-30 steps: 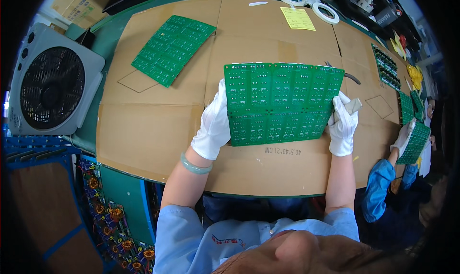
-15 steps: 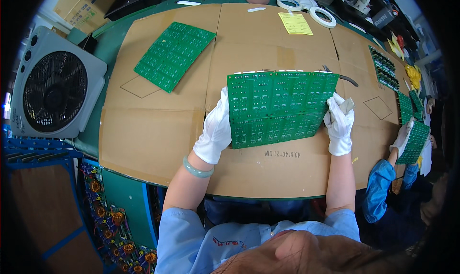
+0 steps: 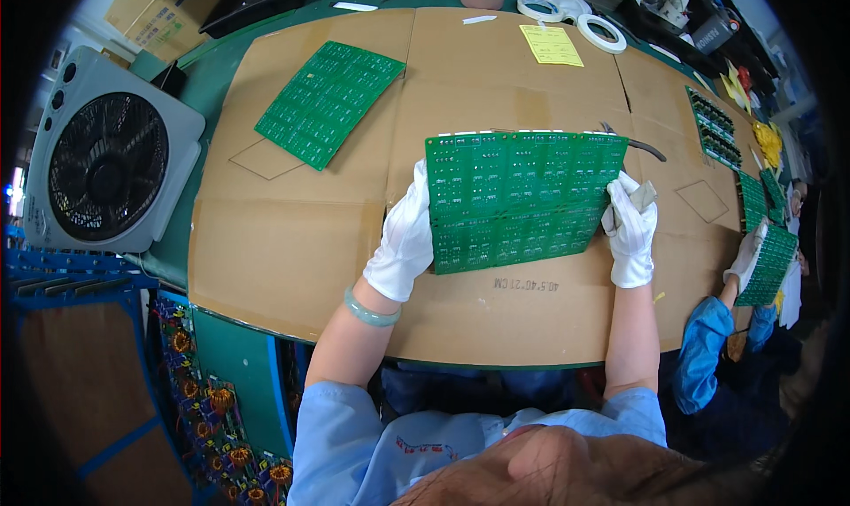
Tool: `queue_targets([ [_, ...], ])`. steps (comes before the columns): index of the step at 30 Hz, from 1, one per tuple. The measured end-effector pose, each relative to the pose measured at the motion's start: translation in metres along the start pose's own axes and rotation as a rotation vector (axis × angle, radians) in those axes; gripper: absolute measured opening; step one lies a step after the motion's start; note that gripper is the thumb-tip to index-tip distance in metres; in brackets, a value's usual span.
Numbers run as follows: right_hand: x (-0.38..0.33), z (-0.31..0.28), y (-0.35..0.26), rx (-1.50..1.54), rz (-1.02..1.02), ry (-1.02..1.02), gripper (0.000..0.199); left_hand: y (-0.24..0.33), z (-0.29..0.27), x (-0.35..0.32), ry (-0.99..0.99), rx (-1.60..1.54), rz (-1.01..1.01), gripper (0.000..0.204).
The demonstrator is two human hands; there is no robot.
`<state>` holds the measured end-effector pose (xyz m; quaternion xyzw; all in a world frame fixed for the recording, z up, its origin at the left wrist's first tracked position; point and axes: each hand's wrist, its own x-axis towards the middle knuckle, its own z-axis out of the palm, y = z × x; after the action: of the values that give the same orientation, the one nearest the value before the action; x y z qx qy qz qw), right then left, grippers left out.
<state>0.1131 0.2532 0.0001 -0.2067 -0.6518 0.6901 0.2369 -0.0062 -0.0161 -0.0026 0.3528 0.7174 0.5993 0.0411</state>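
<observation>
Green board (image 3: 522,200) held between two gloved hands, over cardboard (image 3: 283,276). Left hand (image 3: 405,240) clamped on board's left edge, some fingers hidden behind. Right hand (image 3: 630,231) curled round pale block (image 3: 645,196), fingers at board's right edge (how hard they pinch there, cannot tell). Best way: hold edges only, both sides steady, block kept from scraping board. Dark tool (image 3: 649,149) peeks out past top right corner; good to stay clear of it.

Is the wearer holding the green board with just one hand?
No, the left hand grips the green board at its left edge, the right hand at its right.
</observation>
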Motion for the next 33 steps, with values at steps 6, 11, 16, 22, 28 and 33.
queue_targets([
  [6,-0.003,0.003,-0.001,-0.041,-0.03,0.037,0.03,0.006,-0.001,0.002,0.03,0.276,0.194,0.052],
  [11,-0.005,0.006,-0.004,-0.038,-0.049,0.056,0.03,0.001,0.0,-0.001,0.073,0.393,0.206,0.059],
  [16,-0.004,0.002,-0.005,0.067,-0.013,0.026,0.03,0.001,-0.002,-0.002,0.042,0.438,0.17,0.067],
  [22,-0.005,0.002,-0.003,0.115,-0.019,0.04,0.028,-0.002,0.0,-0.003,0.133,0.446,0.183,0.068],
  [28,-0.013,0.005,-0.017,0.181,0.087,0.061,0.028,-0.003,-0.003,0.001,0.054,0.447,0.249,0.071],
  [33,-0.016,0.001,-0.015,0.247,0.09,-0.003,0.029,0.002,-0.005,0.003,0.061,0.455,0.211,0.07],
])
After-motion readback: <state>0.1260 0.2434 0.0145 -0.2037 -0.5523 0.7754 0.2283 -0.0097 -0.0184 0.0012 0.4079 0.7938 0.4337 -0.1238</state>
